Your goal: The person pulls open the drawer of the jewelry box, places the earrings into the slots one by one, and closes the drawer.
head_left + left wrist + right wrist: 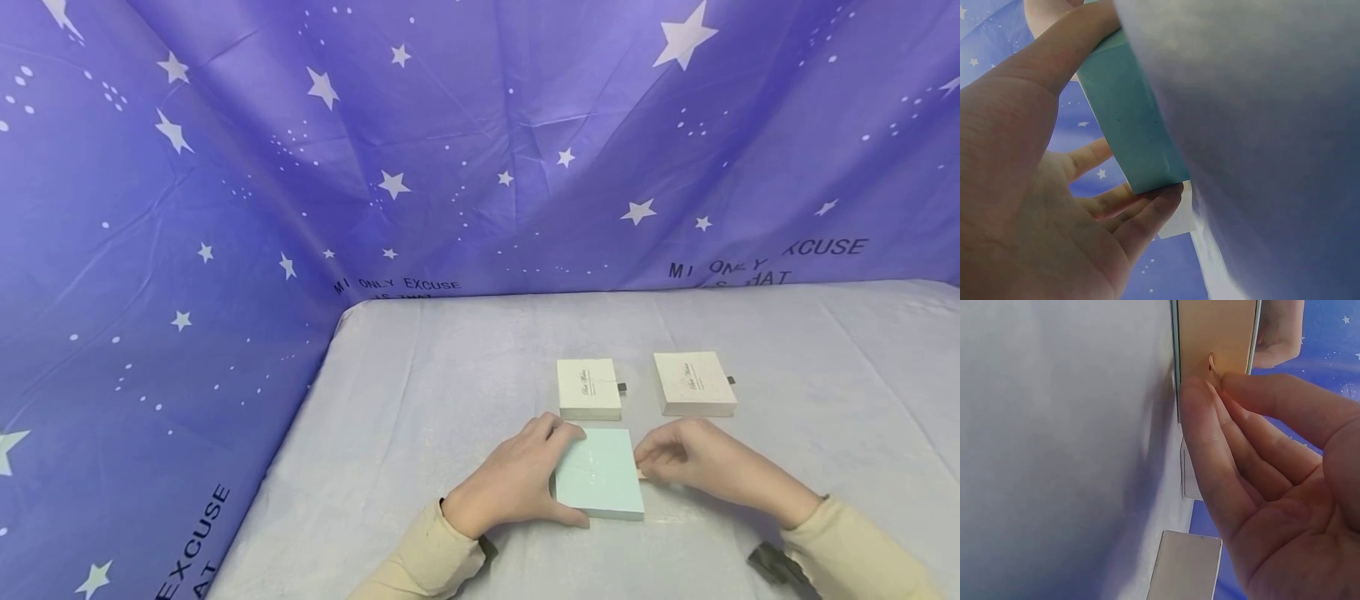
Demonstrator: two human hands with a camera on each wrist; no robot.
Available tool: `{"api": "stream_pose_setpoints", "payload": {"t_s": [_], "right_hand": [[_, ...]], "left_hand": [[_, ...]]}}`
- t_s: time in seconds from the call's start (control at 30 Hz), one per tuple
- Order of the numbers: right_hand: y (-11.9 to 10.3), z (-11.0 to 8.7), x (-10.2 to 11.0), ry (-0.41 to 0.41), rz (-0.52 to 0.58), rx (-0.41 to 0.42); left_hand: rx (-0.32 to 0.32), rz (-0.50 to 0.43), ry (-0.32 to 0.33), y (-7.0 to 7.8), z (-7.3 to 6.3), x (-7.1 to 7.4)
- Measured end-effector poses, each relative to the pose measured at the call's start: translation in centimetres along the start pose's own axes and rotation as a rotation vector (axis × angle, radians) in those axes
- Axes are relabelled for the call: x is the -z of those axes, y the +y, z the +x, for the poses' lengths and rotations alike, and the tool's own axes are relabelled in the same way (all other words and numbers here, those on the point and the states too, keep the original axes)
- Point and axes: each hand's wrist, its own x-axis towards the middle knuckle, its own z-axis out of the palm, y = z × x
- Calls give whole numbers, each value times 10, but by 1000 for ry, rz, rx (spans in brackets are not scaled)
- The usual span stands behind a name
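Observation:
A mint-green drawer box [600,475] lies flat near the front of the table. My left hand [521,471] grips its left side, the thumb at the near edge and the fingers at the far edge. In the left wrist view, the box's pale teal side wall [1125,119] shows between thumb and fingers. On the opposite side my right hand [697,458] pinches a small ribbon pull [1212,361] between thumb and forefinger. That pull comes out of the tan drawer front [1230,328], which sits within the mint sleeve. What the box contains is hidden.
Behind the mint box stand two cream boxes, one at the left [588,387] and one at the right [693,382], each printed and fitted with a dark tab on its right side. A pale cloth covers the table [420,367]. Purple star-patterned fabric [480,125] hangs behind.

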Motion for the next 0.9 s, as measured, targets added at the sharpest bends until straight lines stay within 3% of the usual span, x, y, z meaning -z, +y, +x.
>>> {"api": "stream_pose_setpoints", "payload": {"t_s": [0.2,0.63,0.9], "right_hand": [[-4,-1,2,11,-44,-21],[-15,-4,0,114,-192,-42],[-23,-5,-10,140,-271,7]], "left_hand": [[5,-21,-3,0,-1,1],[12,-12,-12,1,0,1],[8,-6,-5,2,-1,2]]}}
